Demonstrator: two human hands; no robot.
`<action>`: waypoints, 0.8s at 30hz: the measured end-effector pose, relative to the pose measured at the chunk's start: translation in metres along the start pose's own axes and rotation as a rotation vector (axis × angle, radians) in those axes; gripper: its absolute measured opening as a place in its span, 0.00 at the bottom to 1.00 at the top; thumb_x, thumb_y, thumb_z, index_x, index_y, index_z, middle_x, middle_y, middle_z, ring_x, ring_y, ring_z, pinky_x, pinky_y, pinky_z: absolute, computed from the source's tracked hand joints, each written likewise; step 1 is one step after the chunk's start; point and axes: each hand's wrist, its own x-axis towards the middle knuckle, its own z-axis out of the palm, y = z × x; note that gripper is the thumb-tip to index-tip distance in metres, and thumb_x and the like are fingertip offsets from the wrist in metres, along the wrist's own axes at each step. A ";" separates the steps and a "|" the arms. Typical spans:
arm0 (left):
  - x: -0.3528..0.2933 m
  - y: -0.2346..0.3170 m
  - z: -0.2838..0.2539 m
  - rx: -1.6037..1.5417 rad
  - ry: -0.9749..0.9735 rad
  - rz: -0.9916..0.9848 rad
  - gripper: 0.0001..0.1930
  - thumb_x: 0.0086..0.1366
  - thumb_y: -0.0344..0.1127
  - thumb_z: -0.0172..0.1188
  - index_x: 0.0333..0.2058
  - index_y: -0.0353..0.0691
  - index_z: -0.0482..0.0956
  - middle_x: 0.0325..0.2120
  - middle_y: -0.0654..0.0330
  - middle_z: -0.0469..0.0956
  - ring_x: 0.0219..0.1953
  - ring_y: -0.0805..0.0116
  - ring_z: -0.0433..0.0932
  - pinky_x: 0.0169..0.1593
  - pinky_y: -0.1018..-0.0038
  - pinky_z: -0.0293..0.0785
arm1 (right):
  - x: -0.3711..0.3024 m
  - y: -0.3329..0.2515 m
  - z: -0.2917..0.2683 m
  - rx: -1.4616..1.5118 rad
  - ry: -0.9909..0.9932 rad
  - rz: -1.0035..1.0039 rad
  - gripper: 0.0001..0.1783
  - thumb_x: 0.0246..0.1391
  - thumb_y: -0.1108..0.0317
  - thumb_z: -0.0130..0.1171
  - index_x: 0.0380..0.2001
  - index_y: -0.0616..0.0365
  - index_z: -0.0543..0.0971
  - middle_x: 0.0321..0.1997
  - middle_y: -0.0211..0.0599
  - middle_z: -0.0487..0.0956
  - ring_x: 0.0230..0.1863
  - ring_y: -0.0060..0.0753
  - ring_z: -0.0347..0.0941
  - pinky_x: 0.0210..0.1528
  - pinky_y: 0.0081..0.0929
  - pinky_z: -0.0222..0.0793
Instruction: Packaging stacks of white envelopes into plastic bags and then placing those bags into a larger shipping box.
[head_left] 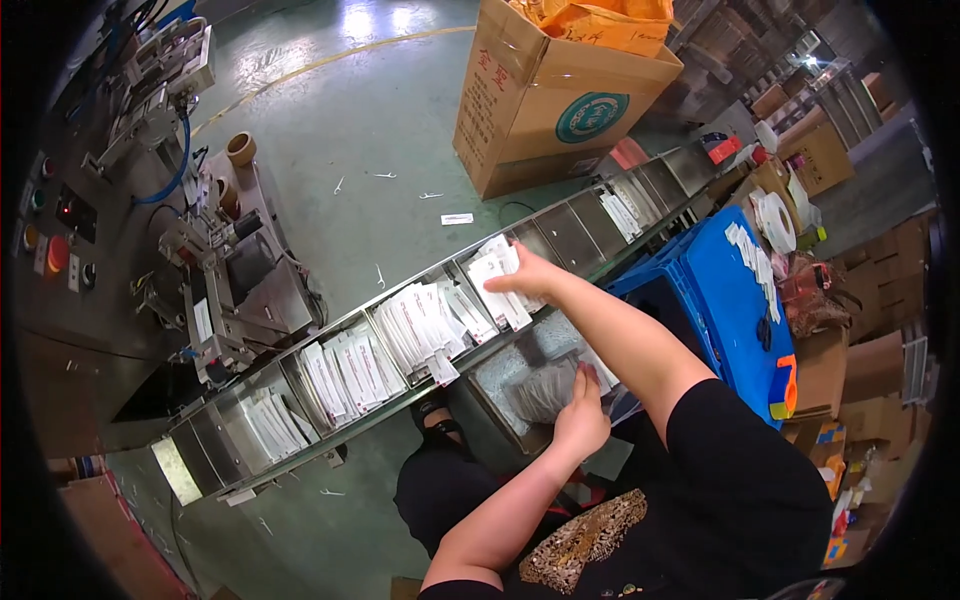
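Note:
My right hand point(522, 274) pinches a few flat white packets point(490, 266) over a compartment of the long metal conveyor point(540, 236). My left hand point(582, 420) is lower and nearer to me, its fingers closed against a bundle of shaded white packets point(545, 392). That bundle sits just above an open carton point(487, 385) with a pale lining, below the conveyor's near edge. Several conveyor compartments to the left hold leaning rows of white packets point(350, 372). Part of the bundle is hidden behind my left hand.
A machine with buttons point(58, 255) stands at the left. Beyond the conveyor is a tall cardboard box point(560, 100) with orange bags point(610, 25). A blue crate point(725, 300) at my right carries loose packets, scissors point(765, 332) and an orange-and-blue tool point(783, 385). Small scraps lie on the floor.

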 end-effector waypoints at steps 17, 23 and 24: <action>0.004 0.000 -0.001 -0.027 0.015 -0.010 0.42 0.48 0.27 0.53 0.61 0.30 0.41 0.62 0.43 0.41 0.46 0.41 0.70 0.46 0.59 0.70 | -0.002 -0.008 0.001 0.171 -0.096 -0.017 0.37 0.36 0.77 0.66 0.52 0.64 0.63 0.47 0.39 0.74 0.47 0.31 0.71 0.51 0.29 0.65; 0.003 -0.002 -0.008 -0.073 0.063 -0.019 0.41 0.46 0.25 0.52 0.60 0.30 0.45 0.62 0.42 0.44 0.44 0.40 0.71 0.45 0.59 0.71 | -0.021 -0.029 -0.028 0.088 -0.040 -0.060 0.26 0.37 0.79 0.62 0.45 0.62 0.70 0.41 0.37 0.77 0.43 0.30 0.73 0.48 0.29 0.67; 0.003 -0.001 -0.010 -0.057 0.097 -0.004 0.40 0.46 0.25 0.51 0.60 0.30 0.45 0.62 0.43 0.44 0.44 0.40 0.71 0.45 0.59 0.71 | -0.025 -0.032 -0.033 0.112 -0.019 -0.080 0.26 0.36 0.79 0.62 0.44 0.62 0.71 0.40 0.36 0.77 0.41 0.29 0.73 0.46 0.27 0.68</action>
